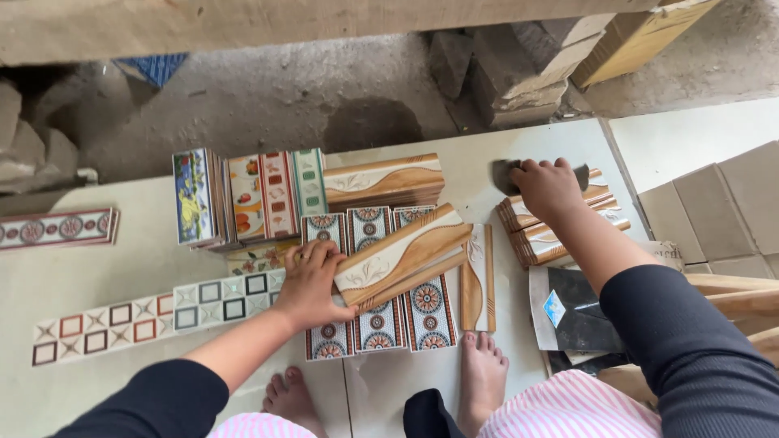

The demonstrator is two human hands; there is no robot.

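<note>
Bare feet of a person stand nearest, on a pale tiled floor strewn with decorative border tiles. Just beyond the toes, the left hand grips the near end of a small stack of tan-and-cream wave-patterned tiles, fingers closed around it and tilting it above a row of tiles with round medallion designs. To the left lies a long strip of tiles with square motifs. To the right, a single upright wave tile sits beside the medallion row, and a dark tile with a blue sticker lies near the right forearm. Farther right, the right hand presses palm-down, fingers curled, on another stack of wave tiles. Farther still, stacks of colourful fruit and floral tiles stand on edge, with a long tan stack beside them. Rough concrete ground and stone blocks lie beyond
</note>
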